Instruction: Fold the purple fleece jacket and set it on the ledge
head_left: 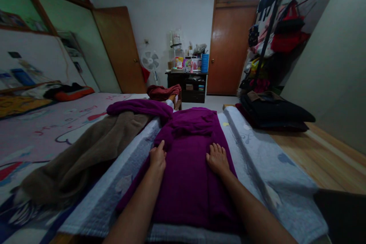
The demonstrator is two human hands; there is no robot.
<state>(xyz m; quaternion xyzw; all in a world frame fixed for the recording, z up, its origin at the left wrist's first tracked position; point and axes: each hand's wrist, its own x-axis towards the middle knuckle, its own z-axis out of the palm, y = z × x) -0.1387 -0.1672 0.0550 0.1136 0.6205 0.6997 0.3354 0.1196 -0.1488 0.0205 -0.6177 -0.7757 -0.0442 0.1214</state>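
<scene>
Purple top (185,183) lies spread out on a pale blue cover (277,160), right in front of the person. The left hand (158,158) is on its left edge with the fingers partly curled, and I cannot tell if that grip pinches any cloth. The right hand (217,158) lies flat on the right side, palm down, its grip wide. Past the hands, the top is bunched up in wrinkles, and a purple part goes off to the left, over a fuzzy brown cloth (85,160). To the right sits a pile of dark folded clothes (274,110). Farther off, a red cloth (162,92) lies in a heap. By the back wall are a white fan (151,61), a black cabinet (174,82) with things on top, and a closed brown door (231,49).
</scene>
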